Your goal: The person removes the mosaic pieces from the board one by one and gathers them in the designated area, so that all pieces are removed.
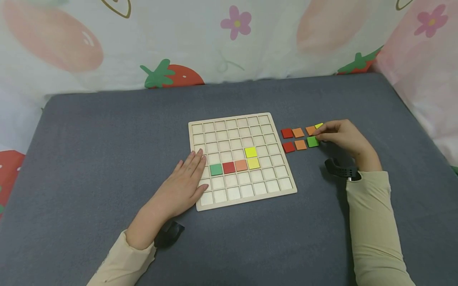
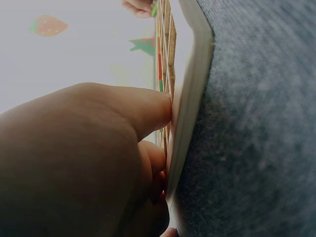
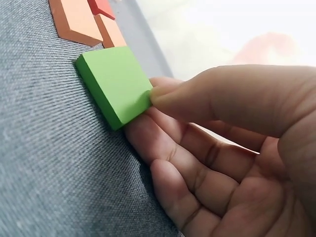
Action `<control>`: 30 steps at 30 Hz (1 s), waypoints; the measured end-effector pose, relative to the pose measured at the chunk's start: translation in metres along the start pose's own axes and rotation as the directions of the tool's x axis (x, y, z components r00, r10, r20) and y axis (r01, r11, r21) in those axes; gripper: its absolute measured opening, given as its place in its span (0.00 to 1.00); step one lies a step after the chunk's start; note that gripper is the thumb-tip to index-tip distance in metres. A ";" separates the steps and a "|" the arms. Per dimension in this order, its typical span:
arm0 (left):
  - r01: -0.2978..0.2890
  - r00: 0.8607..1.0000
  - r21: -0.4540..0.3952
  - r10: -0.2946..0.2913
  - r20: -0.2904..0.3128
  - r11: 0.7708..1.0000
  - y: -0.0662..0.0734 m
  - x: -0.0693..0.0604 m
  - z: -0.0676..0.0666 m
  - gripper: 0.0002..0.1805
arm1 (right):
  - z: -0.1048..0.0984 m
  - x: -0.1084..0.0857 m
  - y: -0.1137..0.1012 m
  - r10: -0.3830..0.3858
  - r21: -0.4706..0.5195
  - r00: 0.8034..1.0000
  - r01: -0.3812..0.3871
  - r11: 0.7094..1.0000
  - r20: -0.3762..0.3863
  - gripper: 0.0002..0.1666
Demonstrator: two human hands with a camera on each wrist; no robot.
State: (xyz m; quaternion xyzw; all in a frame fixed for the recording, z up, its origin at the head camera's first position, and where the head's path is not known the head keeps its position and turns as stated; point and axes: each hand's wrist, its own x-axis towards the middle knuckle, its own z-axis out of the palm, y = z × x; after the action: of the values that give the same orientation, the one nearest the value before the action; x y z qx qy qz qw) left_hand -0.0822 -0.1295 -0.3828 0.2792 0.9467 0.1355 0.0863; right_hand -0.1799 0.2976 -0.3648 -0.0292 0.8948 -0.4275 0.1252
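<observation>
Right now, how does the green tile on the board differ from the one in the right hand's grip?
The board tile is bluish green, the gripped tile yellower. The board tile lies in a cell; the right hand's grip pinches the gripped tile off the board. Both look square.

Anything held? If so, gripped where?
Right hand pinches the bright green tile near one corner. Left hand holds nothing; it rests on the board.

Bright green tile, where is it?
In the head view, the right hand pinches the bright green tile right of the board, beside an orange tile.
</observation>
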 end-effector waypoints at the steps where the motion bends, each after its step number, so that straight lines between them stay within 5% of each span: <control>1: 0.000 1.000 0.000 0.000 0.000 1.000 0.000 0.000 0.000 0.36 | 0.000 0.000 0.000 0.002 -0.001 1.000 -0.002 1.000 0.002 0.13; 30: 0.003 1.000 0.003 -0.003 0.001 1.000 -0.001 0.001 -0.001 0.36 | -0.003 0.002 0.001 0.012 0.034 1.000 -0.012 0.999 0.015 0.13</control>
State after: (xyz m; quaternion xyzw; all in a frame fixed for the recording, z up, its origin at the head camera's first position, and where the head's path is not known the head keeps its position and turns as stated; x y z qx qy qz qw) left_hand -0.0837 -0.1297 -0.3819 0.2779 0.9473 0.1336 0.0866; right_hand -0.1827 0.3000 -0.3643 -0.0248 0.8865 -0.4419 0.1347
